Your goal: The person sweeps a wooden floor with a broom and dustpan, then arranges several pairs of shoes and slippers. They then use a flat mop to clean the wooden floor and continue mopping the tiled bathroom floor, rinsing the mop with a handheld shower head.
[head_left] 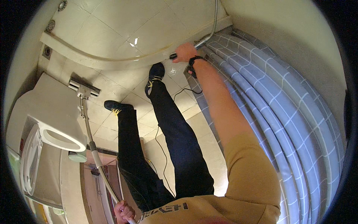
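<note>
My left hand [125, 211], low in the picture, is wrapped round the long metal handle of a mop [90, 130]. The mop's wide head [85, 89] rests on the tiled floor beside the toilet. My right hand [185, 52] reaches far forward with a dark band at the wrist. It grips a handheld shower head [201, 42], whose dark end points left. A metal hose [215, 16] runs up from the grip. Beneath the hand, a bright patch shows on the tiles; I cannot tell whether it is water or glare.
A curved raised curb [112, 64] borders the shower floor [149, 26] ahead. A blue checked shower curtain [283, 108] hangs close along my right arm. The white toilet [44, 100] stands at left. A thin black cable [159, 143] crosses the floor near my feet. Floor drains [50, 25] lie far left.
</note>
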Available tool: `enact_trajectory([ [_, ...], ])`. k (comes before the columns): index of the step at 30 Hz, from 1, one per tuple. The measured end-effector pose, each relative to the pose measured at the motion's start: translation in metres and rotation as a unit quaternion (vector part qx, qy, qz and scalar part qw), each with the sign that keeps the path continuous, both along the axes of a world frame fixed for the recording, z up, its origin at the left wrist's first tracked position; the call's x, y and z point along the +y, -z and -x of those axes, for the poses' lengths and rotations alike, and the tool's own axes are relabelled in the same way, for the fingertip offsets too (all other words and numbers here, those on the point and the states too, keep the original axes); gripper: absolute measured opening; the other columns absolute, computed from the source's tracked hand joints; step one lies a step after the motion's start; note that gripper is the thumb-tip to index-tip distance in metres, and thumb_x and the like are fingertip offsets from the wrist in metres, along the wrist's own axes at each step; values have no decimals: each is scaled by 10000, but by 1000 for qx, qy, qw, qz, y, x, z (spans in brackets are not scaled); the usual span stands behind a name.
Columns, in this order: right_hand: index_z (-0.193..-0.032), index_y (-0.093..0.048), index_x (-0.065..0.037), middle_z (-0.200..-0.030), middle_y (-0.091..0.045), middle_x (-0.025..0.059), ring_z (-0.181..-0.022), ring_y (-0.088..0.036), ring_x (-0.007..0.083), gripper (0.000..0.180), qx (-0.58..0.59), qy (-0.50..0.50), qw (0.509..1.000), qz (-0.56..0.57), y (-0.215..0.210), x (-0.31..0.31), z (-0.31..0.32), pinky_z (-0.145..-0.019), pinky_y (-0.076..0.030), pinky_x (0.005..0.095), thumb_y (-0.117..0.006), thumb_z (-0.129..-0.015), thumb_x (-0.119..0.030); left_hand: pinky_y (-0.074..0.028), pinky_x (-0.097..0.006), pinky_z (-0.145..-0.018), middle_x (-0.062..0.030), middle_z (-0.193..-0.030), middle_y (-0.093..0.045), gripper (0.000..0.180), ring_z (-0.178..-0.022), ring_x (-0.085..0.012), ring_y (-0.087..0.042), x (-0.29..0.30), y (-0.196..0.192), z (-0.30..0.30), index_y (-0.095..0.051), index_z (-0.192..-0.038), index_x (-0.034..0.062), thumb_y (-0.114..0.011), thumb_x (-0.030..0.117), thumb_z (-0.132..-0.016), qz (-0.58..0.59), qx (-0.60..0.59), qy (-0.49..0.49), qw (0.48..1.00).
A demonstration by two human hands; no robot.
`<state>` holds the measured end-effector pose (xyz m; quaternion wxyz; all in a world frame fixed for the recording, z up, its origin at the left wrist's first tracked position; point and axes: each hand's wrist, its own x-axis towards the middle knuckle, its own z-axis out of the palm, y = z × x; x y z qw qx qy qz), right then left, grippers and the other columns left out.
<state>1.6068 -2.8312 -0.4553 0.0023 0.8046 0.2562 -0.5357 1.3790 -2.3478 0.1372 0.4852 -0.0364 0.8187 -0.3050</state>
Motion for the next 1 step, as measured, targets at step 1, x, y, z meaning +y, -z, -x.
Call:
enact_trajectory([
  [1,-886,-768,-31,-856,-736,179,-832,-715,368,619,0,13,1000,-14,2,15,6,-753,-561,486,-760,-737,-631,-339,-327,-382,31,-458,-380,361,-355,-134,-337,0,2,4,-433,-734,159,-438,332,-1051,22,-26,-32,999],
])
